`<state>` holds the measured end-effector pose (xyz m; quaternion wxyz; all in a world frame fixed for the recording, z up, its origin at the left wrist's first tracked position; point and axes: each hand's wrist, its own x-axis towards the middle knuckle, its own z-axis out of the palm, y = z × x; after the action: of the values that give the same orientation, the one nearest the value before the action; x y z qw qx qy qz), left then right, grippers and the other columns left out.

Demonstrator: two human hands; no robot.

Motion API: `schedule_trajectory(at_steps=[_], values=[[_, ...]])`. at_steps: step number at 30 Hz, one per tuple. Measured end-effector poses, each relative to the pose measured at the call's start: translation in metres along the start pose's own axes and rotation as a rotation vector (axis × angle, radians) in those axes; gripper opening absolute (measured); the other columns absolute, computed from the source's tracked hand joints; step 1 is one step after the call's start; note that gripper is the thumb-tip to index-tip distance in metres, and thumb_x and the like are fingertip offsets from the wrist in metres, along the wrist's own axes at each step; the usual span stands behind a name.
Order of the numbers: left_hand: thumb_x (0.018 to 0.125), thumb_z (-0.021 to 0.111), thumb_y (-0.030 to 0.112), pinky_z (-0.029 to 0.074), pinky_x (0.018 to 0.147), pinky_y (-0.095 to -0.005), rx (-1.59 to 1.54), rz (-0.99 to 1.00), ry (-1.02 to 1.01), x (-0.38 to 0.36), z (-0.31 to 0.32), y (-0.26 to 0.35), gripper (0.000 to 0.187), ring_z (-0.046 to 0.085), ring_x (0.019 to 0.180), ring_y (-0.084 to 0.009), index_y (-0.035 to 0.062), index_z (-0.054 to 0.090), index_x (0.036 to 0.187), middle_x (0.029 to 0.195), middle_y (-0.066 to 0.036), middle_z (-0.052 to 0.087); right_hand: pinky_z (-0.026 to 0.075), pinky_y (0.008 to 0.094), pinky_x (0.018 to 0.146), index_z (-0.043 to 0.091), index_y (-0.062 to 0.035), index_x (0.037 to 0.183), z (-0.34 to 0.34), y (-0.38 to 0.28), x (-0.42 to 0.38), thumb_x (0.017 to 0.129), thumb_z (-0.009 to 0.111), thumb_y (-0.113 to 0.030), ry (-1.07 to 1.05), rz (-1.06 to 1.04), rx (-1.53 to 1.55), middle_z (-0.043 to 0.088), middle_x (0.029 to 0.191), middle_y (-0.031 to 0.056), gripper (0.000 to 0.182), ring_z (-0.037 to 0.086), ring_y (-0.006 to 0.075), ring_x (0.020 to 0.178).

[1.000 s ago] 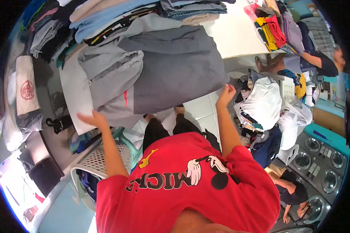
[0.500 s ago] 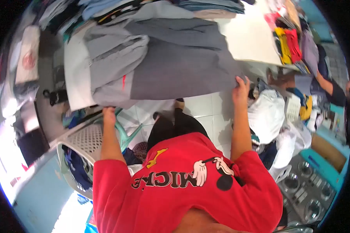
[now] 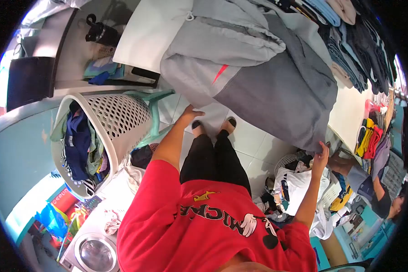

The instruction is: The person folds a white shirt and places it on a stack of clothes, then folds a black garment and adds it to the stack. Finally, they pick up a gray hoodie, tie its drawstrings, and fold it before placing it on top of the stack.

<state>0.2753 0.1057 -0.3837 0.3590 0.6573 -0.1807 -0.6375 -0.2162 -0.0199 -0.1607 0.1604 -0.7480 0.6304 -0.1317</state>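
A grey hooded sweatshirt (image 3: 276, 86) lies spread over the white table, its lower edge hanging over the front. It has a lighter grey hood part, a drawstring toggle and a red stripe. My right hand (image 3: 321, 158) pinches the hanging corner at the right. At the left, my left hand (image 3: 191, 113) is just under the lighter edge, fingers stretched out and apart; whether they touch the cloth is hard to tell.
A beige laundry basket (image 3: 122, 120) with clothes stands left on a green stool (image 3: 156, 111). Folded trousers (image 3: 349, 54) are stacked at the table's far right. White clothes (image 3: 299, 186) lie in a heap at right. Another person (image 3: 367, 181) is beyond it. A washing machine (image 3: 95, 254) is lower left.
My view has turned left, so the sweatshirt appears higher and further right. My left hand has come away from its grip on the edge; my right hand still holds its corner.
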Motion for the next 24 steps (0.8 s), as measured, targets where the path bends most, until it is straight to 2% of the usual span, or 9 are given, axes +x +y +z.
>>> schedule_trajectory(at_steps=[6, 8, 10, 12, 14, 16, 17, 19, 24], values=[[0.061, 0.070, 0.020, 0.035, 0.088, -0.0285, 0.196, 0.118, 0.074, 0.004, 0.005, -0.039, 0.063, 0.047, 0.105, -0.0214, 0.0019, 0.045, 0.116, 0.113, -0.010, 0.052, 0.039, 0.0319, 0.080, 0.052, -0.0052, 0.102, 0.005, 0.005, -0.002, 0.061, 0.041, 0.014, 0.117, 0.000, -0.151, 0.048, 0.096, 0.0118, 0.047, 0.048, 0.0291, 0.092], [0.063, 0.068, 0.022, 0.038, 0.086, -0.0287, 0.043, 0.002, -0.041, -0.043, -0.013, -0.005, 0.061, 0.049, 0.103, -0.0207, 0.0019, 0.046, 0.116, 0.111, -0.010, 0.053, 0.038, 0.0322, 0.082, 0.053, -0.0045, 0.099, 0.000, 0.003, -0.003, 0.061, 0.041, 0.014, 0.112, 0.018, -0.144, 0.047, 0.096, 0.0118, 0.044, 0.047, 0.0293, 0.093], [0.066, 0.066, 0.024, 0.040, 0.085, -0.0295, -0.201, 0.070, -0.073, -0.101, -0.027, 0.032, 0.059, 0.050, 0.102, -0.0213, 0.0037, 0.045, 0.118, 0.111, -0.010, 0.053, 0.034, 0.0334, 0.086, 0.054, -0.0041, 0.094, -0.002, 0.007, 0.001, 0.061, 0.043, 0.012, 0.118, 0.042, -0.144, 0.048, 0.100, 0.0118, 0.039, 0.045, 0.0298, 0.098], [0.068, 0.066, 0.028, 0.037, 0.089, -0.0300, -0.171, 0.065, -0.232, -0.116, -0.041, 0.005, 0.064, 0.047, 0.106, -0.0227, 0.0034, 0.042, 0.122, 0.116, -0.011, 0.050, 0.034, 0.0346, 0.086, 0.054, -0.0045, 0.093, 0.000, 0.009, 0.004, 0.061, 0.043, 0.011, 0.179, -0.009, -0.129, 0.048, 0.104, 0.0120, 0.038, 0.044, 0.0303, 0.099], [0.067, 0.067, 0.033, 0.036, 0.092, -0.0317, 0.390, -0.335, -0.357, -0.125, -0.023, 0.010, 0.076, 0.042, 0.112, -0.0230, 0.0034, 0.032, 0.128, 0.123, -0.012, 0.042, 0.035, 0.0370, 0.086, 0.054, -0.0055, 0.090, 0.007, 0.009, 0.007, 0.060, 0.045, 0.009, 0.216, 0.003, -0.027, 0.048, 0.112, 0.0126, 0.035, 0.044, 0.0315, 0.102], [0.065, 0.065, 0.049, 0.037, 0.088, -0.0389, 0.328, 0.035, -0.373, -0.142, 0.010, -0.017, 0.083, 0.043, 0.110, -0.0273, 0.0003, 0.035, 0.125, 0.123, -0.014, 0.043, 0.034, 0.0377, 0.087, 0.054, -0.0057, 0.089, 0.009, 0.009, 0.008, 0.060, 0.046, 0.009, 0.210, -0.003, -0.051, 0.048, 0.113, 0.0128, 0.033, 0.044, 0.0319, 0.103], [0.066, 0.064, 0.047, 0.035, 0.090, -0.0369, 0.182, -0.204, -0.373, -0.155, 0.019, -0.007, 0.081, 0.040, 0.112, -0.0258, -0.0031, 0.035, 0.124, 0.123, -0.014, 0.042, 0.034, 0.0383, 0.087, 0.054, -0.0058, 0.087, 0.006, 0.011, 0.009, 0.060, 0.046, 0.008, 0.178, 0.004, -0.086, 0.048, 0.113, 0.0130, 0.031, 0.044, 0.0322, 0.103], [0.069, 0.063, 0.041, 0.035, 0.090, -0.0338, 0.201, -0.431, -0.301, -0.183, 0.004, 0.024, 0.076, 0.044, 0.109, -0.0238, -0.0038, 0.035, 0.123, 0.120, -0.013, 0.045, 0.035, 0.0374, 0.088, 0.054, -0.0061, 0.085, 0.000, 0.011, 0.006, 0.060, 0.047, 0.008, 0.188, -0.008, -0.084, 0.052, 0.109, 0.0115, 0.030, 0.045, 0.0312, 0.103], [0.072, 0.060, 0.033, 0.039, 0.088, -0.0359, -0.121, -0.249, -0.269, -0.254, -0.052, 0.064, 0.064, 0.049, 0.104, -0.0234, -0.0027, 0.038, 0.121, 0.115, -0.013, 0.049, 0.038, 0.0330, 0.082, 0.056, -0.0058, 0.084, -0.013, 0.013, 0.008, 0.064, 0.054, -0.001, 0.114, -0.069, -0.148, 0.056, 0.101, 0.0112, 0.020, 0.050, 0.0276, 0.096]])
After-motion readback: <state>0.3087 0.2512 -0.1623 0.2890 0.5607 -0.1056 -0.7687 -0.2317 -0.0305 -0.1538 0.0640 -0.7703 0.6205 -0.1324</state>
